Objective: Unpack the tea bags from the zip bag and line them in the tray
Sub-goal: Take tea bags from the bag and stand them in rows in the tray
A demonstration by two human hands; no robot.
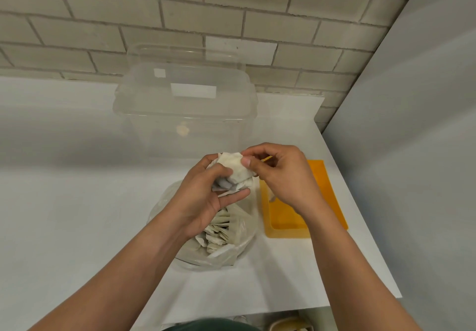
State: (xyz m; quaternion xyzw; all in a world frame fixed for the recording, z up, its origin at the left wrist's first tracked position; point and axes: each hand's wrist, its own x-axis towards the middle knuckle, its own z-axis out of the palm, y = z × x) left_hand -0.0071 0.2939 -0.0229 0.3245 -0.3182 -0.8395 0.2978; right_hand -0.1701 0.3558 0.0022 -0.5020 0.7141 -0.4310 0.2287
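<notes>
left hand point(206, 198) clutches tea bags point(238, 167) above the zip bag point(246, 221), right hand point(283, 173) pinching the top one.

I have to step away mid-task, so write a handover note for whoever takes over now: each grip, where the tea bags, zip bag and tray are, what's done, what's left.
Left grip holds a bunch of tea bags above the zip bag.
Right grip pinches the top tea bag of that bunch.
The zip bag lies on the white counter, with many more tea bags inside.
The orange tray sits just right of it; no row of tea bags shows in its visible part.
Done: one bunch is out.
Left: line up the held bags, then empty the zip bag.
</notes>
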